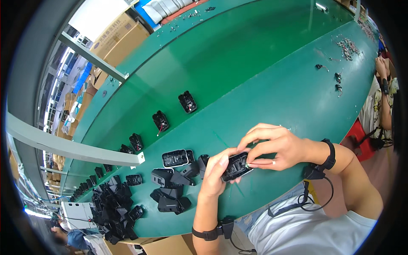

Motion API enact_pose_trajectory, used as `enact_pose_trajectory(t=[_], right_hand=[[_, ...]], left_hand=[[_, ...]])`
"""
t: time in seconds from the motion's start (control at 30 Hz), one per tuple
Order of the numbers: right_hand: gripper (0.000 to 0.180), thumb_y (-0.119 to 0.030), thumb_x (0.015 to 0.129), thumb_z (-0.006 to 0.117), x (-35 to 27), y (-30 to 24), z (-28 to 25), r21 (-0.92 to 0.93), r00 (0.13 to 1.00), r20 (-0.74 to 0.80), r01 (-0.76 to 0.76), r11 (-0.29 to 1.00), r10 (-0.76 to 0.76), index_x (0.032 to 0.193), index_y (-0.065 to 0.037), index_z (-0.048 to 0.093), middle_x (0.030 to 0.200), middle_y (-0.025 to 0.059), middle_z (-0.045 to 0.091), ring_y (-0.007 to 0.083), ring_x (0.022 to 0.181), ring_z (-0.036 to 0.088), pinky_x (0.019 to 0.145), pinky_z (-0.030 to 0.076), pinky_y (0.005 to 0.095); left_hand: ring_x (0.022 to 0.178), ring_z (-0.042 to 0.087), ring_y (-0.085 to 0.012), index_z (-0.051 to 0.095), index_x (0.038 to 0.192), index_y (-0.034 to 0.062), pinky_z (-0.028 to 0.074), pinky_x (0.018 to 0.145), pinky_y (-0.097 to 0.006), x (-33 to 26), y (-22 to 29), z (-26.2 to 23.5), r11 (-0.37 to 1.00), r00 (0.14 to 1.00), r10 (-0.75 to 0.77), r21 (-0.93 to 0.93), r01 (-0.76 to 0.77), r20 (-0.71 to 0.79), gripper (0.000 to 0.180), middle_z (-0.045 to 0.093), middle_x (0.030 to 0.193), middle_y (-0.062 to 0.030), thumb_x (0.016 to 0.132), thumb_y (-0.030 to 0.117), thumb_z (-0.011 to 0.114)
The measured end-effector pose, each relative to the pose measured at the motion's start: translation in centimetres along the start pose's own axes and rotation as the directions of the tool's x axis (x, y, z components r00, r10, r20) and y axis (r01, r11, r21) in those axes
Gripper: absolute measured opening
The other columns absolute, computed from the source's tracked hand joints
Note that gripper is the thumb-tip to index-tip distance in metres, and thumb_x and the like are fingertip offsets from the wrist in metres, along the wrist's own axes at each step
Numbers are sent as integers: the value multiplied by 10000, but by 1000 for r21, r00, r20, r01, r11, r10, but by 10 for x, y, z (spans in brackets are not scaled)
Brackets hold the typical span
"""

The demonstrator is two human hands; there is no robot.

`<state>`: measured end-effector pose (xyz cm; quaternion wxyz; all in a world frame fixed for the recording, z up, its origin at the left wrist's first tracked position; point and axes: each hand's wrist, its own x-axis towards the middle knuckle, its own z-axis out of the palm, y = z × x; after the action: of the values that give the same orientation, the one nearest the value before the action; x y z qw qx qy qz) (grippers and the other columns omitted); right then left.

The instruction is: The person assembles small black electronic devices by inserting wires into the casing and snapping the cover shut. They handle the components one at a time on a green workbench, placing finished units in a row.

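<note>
My left hand (213, 176) grips a black plastic housing (233, 169), an open shell with its hollow inside facing up, held above the green table. At the housing's right end my right hand (278, 146) has thumb and fingers pinched together. A tiny pale-green bit shows at those fingertips, too small to name. Just left of my left hand, a similar open shell (175, 158) lies on the table. Several black angular housings (171, 199) rest below it.
A big heap of black housings (112, 204) covers the table's left end. More shells (187, 102) stand in a line along the sunken green strip. Small wired parts (338, 78) lie at the far right, near another person's arm (384, 93). A grey metal bar (76, 142) crosses the left side.
</note>
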<state>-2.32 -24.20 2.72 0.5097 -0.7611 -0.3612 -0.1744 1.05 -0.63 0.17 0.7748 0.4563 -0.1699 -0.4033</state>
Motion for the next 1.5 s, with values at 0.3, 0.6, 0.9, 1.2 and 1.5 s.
enact_pose_trajectory(t=[0.3,0.6,0.9,1.2,1.5], right_hand=[[118,-48,785,787,2,-2,0,34,991,-97,-88,996,91,858,-63,696,1145,131,658,265,976,660,806,547,358],[122,-26,775,785,-1,-8,3,-9,987,-157,-48,999,46,853,-65,700,1142,125,651,247,964,646,761,536,333],[130,-63,796,764,-6,-1,12,-28,997,-73,-28,999,26,902,-73,689,1254,125,597,292,1102,579,818,521,354],[126,-90,780,780,-1,-6,8,-75,995,-16,-104,992,103,882,-95,707,1292,127,598,302,1114,585,815,536,366],[98,-37,807,757,-7,-10,15,72,980,-114,-155,985,163,882,-61,699,1295,142,569,286,1131,579,838,544,349]], left_hand=[[859,678,-219,458,1317,-41,569,727,-322,-1,9,9,981,981,191,35,-191,-13,616,586,1255,-204,800,122,751],[939,679,-192,455,1342,-40,578,726,-328,0,-5,6,980,972,195,62,-188,-132,567,644,1118,-129,959,325,657],[1004,626,-134,449,1386,-35,524,844,-275,4,-15,10,981,973,194,23,-193,-129,668,614,1160,-80,939,393,700],[1012,613,-123,469,1368,-31,520,859,-274,3,-23,-5,991,982,115,88,-103,-150,629,609,1153,-67,947,379,695],[1183,549,-168,441,1395,-49,418,1039,-328,3,-17,5,977,976,199,92,-191,-86,715,563,1300,-104,927,430,691]])
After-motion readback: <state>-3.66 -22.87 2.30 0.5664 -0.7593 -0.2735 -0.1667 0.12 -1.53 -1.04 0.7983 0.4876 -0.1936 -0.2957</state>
